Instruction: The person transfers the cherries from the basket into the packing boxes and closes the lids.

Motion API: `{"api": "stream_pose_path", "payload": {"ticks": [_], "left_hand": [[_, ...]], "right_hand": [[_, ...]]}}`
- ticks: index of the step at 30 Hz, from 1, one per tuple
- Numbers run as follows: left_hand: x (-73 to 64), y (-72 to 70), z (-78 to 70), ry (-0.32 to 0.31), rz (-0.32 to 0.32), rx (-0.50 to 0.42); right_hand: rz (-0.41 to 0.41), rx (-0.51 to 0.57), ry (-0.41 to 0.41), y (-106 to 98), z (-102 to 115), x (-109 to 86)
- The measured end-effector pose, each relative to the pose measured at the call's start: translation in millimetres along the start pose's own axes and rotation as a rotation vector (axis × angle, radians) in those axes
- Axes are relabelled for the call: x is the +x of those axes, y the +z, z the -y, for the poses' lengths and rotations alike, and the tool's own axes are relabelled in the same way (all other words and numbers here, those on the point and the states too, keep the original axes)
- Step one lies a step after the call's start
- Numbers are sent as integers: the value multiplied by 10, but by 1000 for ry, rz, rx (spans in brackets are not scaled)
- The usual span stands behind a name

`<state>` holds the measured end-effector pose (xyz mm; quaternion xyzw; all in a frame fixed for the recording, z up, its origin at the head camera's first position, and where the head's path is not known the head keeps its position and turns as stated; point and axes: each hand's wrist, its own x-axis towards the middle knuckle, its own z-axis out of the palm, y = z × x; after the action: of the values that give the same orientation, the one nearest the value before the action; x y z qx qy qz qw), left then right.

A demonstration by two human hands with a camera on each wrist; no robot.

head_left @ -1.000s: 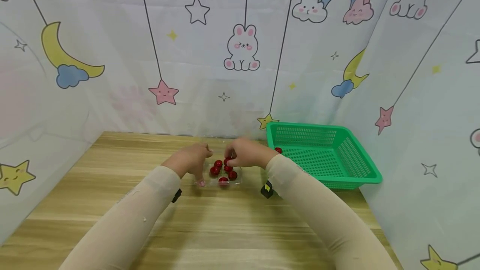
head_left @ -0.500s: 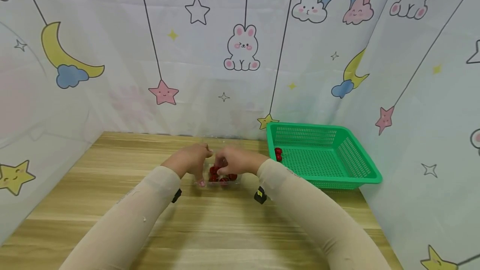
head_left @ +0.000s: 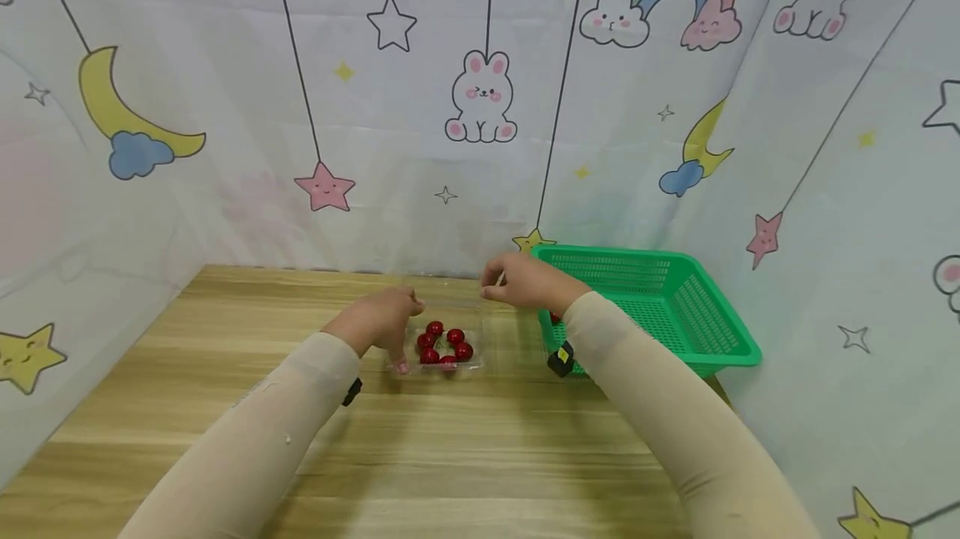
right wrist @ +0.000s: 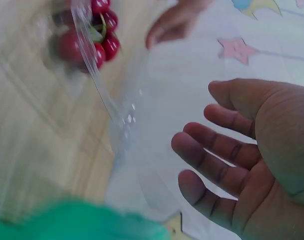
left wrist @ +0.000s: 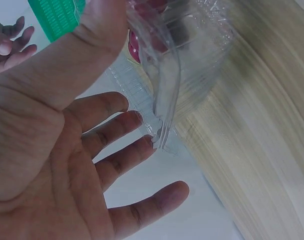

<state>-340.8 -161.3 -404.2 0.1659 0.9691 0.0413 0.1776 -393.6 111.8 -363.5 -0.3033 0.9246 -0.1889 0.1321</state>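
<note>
Several dark red cherries (head_left: 455, 336) lie in a clear plastic box (head_left: 480, 339), its lid (head_left: 442, 296) raised at the back. My left hand (head_left: 377, 318) spans the left side of this box, thumb by the front corner. In the left wrist view the left hand (left wrist: 82, 165) has spread, nearly straight fingers, tips against the clear plastic edge. Up to the right of the box, my right hand (head_left: 528, 281) hovers by the green basket's left rim. The right wrist view has the right hand (right wrist: 241, 155) with loosely bent fingers and nothing between them.
A green perforated basket (head_left: 738, 347) stands at the table's right side, with a cherry (head_left: 555, 316) partly showing inside, behind the right arm. The wood-grain table (head_left: 450, 456) ends at a printed cloth backdrop (head_left: 255, 106).
My right hand reached lower left over the cherries half a second ago; it has since lifted away rightward to the basket's edge, uncovering them. The left hand stays at the box.
</note>
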Motion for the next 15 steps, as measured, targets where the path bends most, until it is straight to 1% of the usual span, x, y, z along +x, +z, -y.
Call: {"api": "stream_pose_path", "payload": {"ticks": [4, 7, 11, 15], "left_hand": [[-12, 9, 6, 7, -8, 3], [-14, 11, 10, 0, -10, -2], [-19, 10, 5, -5, -5, -6], [-9, 18, 2, -4, -4, -16]], "right_hand": [[-33, -19, 95, -178, -136, -61], [-47, -28, 160, -289, -261, -88], [-63, -3, 215, -384, -471, -93], [-42, 27, 249, -434, -700, -62]]}}
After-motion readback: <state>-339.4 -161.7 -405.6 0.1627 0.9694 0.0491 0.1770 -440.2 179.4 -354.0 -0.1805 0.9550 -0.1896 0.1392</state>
